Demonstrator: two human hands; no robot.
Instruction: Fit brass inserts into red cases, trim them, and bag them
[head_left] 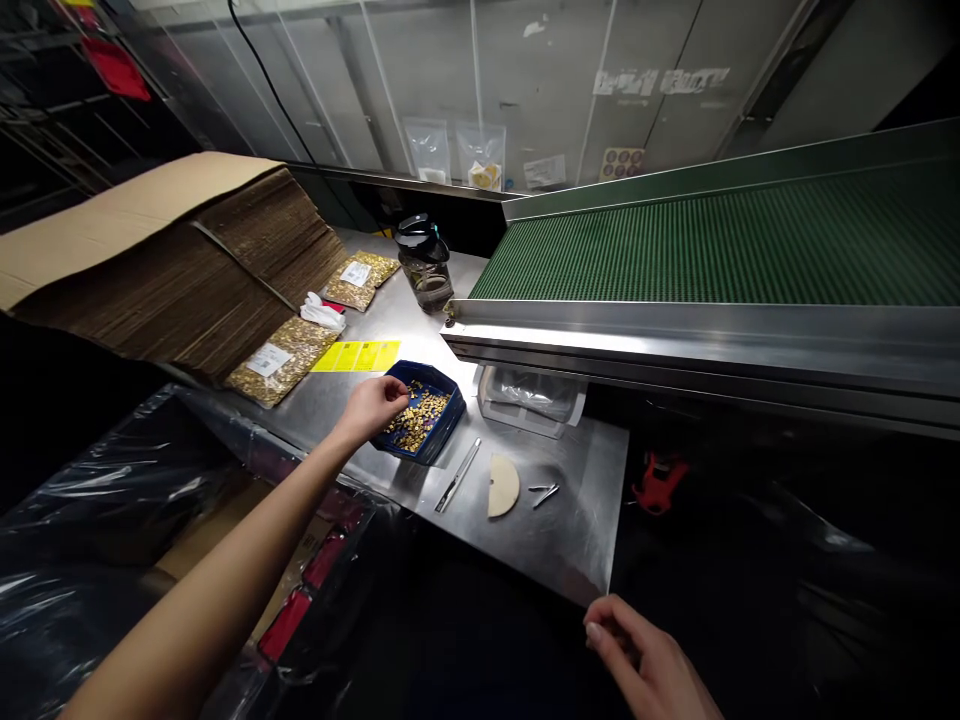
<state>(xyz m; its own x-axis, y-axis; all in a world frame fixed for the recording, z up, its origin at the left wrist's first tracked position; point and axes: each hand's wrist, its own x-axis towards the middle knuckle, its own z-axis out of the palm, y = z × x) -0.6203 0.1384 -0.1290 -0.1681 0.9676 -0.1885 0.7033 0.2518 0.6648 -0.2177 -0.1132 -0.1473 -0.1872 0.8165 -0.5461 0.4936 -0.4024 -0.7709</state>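
Note:
My left hand (375, 408) reaches over the near left side of a blue plastic bin (442, 432), its thumb and fingers pinched together. Whatever sits between those fingertips is too small to make out. Many small gold-coloured metal pieces (421, 422) lie loose in the bin. Low in the view, my right hand (645, 655) is off the front right corner of the metal table, with fingers curled and thumb close to the index finger. I cannot make out anything in it. A utility knife (458, 476), a beige half-round disc (503, 487) and small nail clippers (546, 494) lie right of the bin.
A green conveyor belt (675, 250) slopes up to the right. Behind the bin are a yellow label sheet (357, 356), bags of gold pieces (304, 350) and a dark jug (426, 265). Stacked cardboard (225, 250) stands left; a plastic-lined box (247, 480) is below.

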